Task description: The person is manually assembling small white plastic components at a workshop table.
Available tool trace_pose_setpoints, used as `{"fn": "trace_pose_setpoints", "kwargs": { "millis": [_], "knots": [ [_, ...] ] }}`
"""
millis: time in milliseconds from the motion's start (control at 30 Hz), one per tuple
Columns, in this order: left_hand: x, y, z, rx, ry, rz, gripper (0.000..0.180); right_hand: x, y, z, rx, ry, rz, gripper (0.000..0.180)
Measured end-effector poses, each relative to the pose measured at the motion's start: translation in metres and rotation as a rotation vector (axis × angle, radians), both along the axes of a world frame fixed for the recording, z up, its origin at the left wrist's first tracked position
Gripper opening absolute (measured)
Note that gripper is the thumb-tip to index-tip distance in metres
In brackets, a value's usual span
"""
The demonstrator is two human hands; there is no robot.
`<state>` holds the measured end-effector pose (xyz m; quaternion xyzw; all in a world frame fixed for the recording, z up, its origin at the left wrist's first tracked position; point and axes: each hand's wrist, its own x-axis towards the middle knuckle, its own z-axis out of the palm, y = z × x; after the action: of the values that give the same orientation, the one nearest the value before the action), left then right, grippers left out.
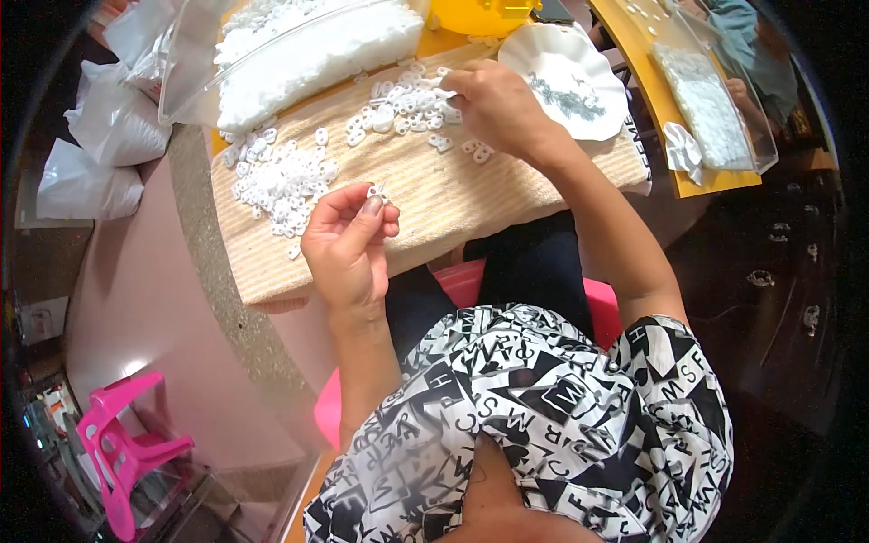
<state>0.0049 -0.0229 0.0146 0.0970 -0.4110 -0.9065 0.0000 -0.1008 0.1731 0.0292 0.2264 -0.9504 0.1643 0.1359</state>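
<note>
My left hand (348,240) is raised over the front of the towel-covered table (434,199), its thumb and fingers pinching a small white plastic piece (375,192). Beyond it, my right hand (502,109) reaches to the edge of a loose pile of white plastic pieces with holes (398,104). Its thumb and fingertips are pressed together; whatever is between them is too small to make out. To the left of my left hand lies a second heap of similar white pieces (281,176). A white wavy-edged plate (608,68) with small dark grey bits stands just right of my right hand.
A clear bin (188,77) full of white pieces stands at the back left, beside a yellow container (484,14). White plastic bags (86,185) sit at far left, above a pink stool (136,434). Another person's hand (744,98) is by a second filled bin (701,104) at right.
</note>
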Motion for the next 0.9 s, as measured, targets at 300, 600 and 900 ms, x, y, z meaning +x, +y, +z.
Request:
{"fn": "trace_pose_setpoints", "kwargs": {
  "millis": [300,600,900],
  "knots": [
    [0.003,0.0,0.001,0.006,0.002,0.002,0.013,-0.017,-0.036,-0.012,0.093,0.021,0.107,0.017],
    [0.003,0.003,0.003,0.029,0.02,-0.042,0.013,0.024,-0.012,0.015,-0.797,-0.641,0.132,0.009],
    [0.015,0.029,0.013,0.161,-0.018,-0.236,0.014,0.084,0.013,0.014,-1.296,-0.942,0.178,0.021]
  ]
}}
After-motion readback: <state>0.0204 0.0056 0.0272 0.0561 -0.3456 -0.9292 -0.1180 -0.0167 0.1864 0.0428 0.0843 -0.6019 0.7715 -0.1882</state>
